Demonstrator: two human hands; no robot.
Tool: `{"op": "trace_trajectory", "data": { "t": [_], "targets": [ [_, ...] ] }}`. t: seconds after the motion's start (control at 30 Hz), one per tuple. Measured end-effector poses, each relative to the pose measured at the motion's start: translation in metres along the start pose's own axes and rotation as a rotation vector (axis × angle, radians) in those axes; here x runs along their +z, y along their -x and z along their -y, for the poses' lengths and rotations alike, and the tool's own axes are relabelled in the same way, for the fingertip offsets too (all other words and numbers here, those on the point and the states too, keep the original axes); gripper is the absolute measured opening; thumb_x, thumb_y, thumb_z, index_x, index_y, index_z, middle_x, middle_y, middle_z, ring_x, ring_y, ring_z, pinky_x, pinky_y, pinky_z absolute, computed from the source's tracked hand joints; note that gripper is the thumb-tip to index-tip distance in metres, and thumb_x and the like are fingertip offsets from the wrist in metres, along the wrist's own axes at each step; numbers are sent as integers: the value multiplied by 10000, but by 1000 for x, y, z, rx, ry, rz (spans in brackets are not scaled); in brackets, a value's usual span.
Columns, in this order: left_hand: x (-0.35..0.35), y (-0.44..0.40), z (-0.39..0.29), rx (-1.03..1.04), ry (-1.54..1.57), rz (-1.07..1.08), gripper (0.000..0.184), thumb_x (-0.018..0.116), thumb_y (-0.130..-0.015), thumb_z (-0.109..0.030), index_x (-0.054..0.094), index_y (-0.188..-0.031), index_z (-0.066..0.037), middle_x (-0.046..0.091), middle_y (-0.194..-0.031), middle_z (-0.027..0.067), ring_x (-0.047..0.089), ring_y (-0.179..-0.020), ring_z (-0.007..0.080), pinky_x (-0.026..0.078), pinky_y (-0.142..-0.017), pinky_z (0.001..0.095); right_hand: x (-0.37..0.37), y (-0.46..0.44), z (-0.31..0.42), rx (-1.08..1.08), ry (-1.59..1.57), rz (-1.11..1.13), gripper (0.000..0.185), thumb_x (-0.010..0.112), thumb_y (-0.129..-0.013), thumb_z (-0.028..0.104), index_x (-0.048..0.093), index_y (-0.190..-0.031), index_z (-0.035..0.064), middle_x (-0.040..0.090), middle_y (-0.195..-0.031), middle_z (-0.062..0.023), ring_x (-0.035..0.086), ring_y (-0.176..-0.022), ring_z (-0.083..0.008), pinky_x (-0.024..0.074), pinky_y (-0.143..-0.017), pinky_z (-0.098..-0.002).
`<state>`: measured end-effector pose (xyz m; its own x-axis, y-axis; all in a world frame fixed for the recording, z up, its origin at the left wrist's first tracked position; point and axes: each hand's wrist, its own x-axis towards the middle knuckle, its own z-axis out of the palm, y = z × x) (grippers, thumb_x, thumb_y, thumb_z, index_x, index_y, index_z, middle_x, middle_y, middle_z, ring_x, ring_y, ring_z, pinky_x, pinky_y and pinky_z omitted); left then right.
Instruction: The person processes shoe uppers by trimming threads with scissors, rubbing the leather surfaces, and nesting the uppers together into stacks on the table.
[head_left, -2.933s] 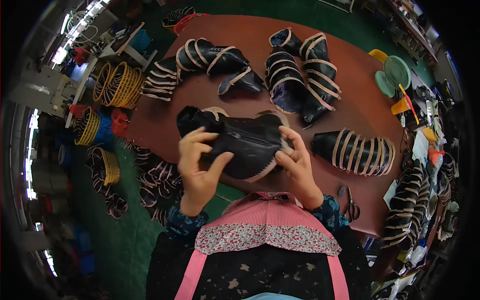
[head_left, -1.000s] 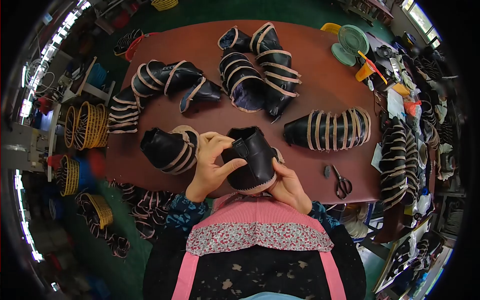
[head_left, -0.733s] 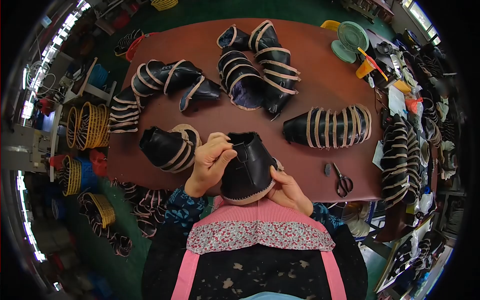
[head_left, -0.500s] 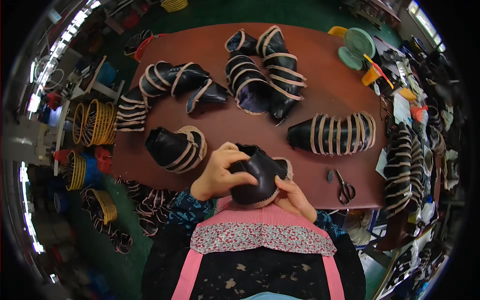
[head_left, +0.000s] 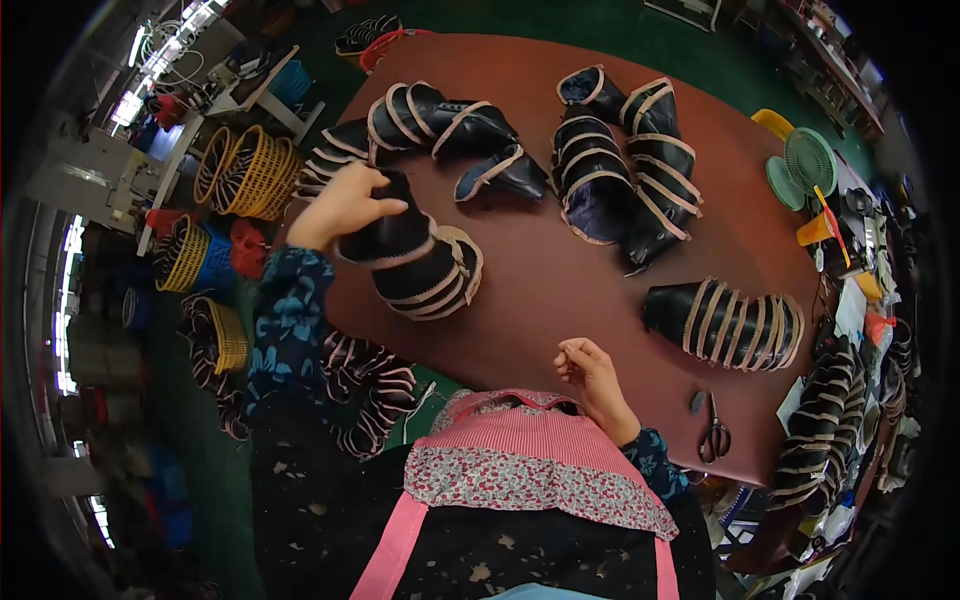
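Note:
My left hand point(head_left: 343, 208) grips a black leather shoe upper point(head_left: 393, 232) at the left of the table, with its thumb over the leather. The upper rests against or hovers just over a short stack of nested black uppers point(head_left: 428, 283) with tan edges; I cannot tell which. Near the table's front edge, my right hand point(head_left: 594, 382) hangs above the tabletop, its fingers curled in and nothing visible in them. To its right lie black-handled scissors point(head_left: 714, 440) and a small dark block point(head_left: 697, 402).
More nested uppers form rows at the table's back left point(head_left: 410, 118), back middle point(head_left: 592, 165) and right point(head_left: 735, 322). A green fan point(head_left: 808, 160) and an orange cup point(head_left: 815, 230) stand at the right. Yellow baskets point(head_left: 262, 175) are off to the left.
My left hand has carried the upper from in front of me leftward to the short stack. My right hand has let go of it and stays near the front edge. The view has shifted left.

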<state>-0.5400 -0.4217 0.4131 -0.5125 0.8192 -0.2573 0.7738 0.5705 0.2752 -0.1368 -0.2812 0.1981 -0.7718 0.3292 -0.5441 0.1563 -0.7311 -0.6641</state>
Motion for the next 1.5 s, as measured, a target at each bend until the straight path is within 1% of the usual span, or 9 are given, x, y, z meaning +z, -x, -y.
{"op": "trace_trajectory", "data": {
  "t": [0.17, 0.5, 0.63, 0.73, 0.87, 1.03, 1.1, 1.3, 1.5],
  "targets": [
    [91, 15, 13, 101, -174, -720, 658, 857, -737, -454, 588, -1225, -103, 460, -1431, 149, 385, -1350, 393, 240, -1148, 583, 12, -91, -77, 147, -44, -87, 257, 572, -1038, 288, 645, -1152, 70, 716, -1030, -59, 635, -886, -124, 506, -813, -295],
    [171, 83, 212, -357, 1343, -819, 850, 758, -915, -254, 239, -1567, -88, 386, -1523, 123, 462, -1331, 274, 437, -1074, 409, 146, -262, -145, 85, -244, -61, 499, 554, -1039, 406, 572, -1374, 37, 657, -1313, -90, 616, -1166, -210, 451, -1039, -402],
    [187, 52, 279, -639, 2158, -464, 559, 626, -983, -473, 592, -1382, -83, 628, -1369, 116, 595, -1243, 311, 487, -1074, 484, 204, -186, -71, -184, 149, 31, 386, 623, -1028, 248, 589, -1311, -12, 672, -1209, -106, 608, -1107, -166, 467, -969, -305],
    [250, 16, 277, -705, 2077, -186, 555, 636, -977, -470, 593, -1377, -87, 619, -1376, 114, 597, -1231, 311, 490, -1063, 480, 230, -148, -66, -462, 146, -221, 311, 564, -1058, 194, 579, -1276, -26, 666, -1211, -92, 622, -1104, -169, 489, -975, -323],
    [303, 11, 238, -790, 1873, 258, 821, 750, -894, -438, 365, -1527, -84, 493, -1478, 158, 509, -1334, 333, 448, -1101, 515, 159, -138, -51, -192, 17, -301, 338, 589, -1043, 207, 587, -1260, -51, 703, -1091, -88, 668, -983, -175, 533, -863, -319],
    [322, 34, 243, -833, 1860, 266, 1086, 796, -856, -407, 62, -1606, -128, 379, -1538, 188, 448, -1378, 365, 430, -1112, 566, 94, -148, -74, -122, 1288, -477, 457, 504, -1047, 408, 661, -1191, 4, 743, -968, -189, 718, -900, -372, 557, -759, -454],
    [325, 57, 240, -855, 1905, 197, 1078, 791, -862, -404, 58, -1604, -132, 382, -1532, 189, 453, -1370, 362, 431, -1106, 573, 136, -150, -2, 478, 1998, -160, 514, 504, -1035, 460, 612, -1263, 12, 747, -961, -179, 733, -844, -324, 557, -706, -414],
    [305, 80, 185, -1086, 1589, -304, 998, 752, -918, -415, 90, -1611, -139, 274, -1558, 223, 324, -1440, 364, 351, -1156, 467, 146, -309, 99, -1110, 2184, -348, 545, 704, -818, 125, 536, -1325, 23, 590, -1248, -125, 508, -1281, -299, 386, -1092, -431],
    [270, 85, 183, -587, 1119, -375, 607, 730, -953, -263, 477, -1461, -49, 382, -1514, 152, 392, -1418, 298, 354, -1156, 427, 123, -384, 82, -1027, 1901, -160, 184, 690, -844, 185, 669, -1013, 116, 636, -991, -66, 560, -1176, -280, 335, -1101, -481]
  ]
}}
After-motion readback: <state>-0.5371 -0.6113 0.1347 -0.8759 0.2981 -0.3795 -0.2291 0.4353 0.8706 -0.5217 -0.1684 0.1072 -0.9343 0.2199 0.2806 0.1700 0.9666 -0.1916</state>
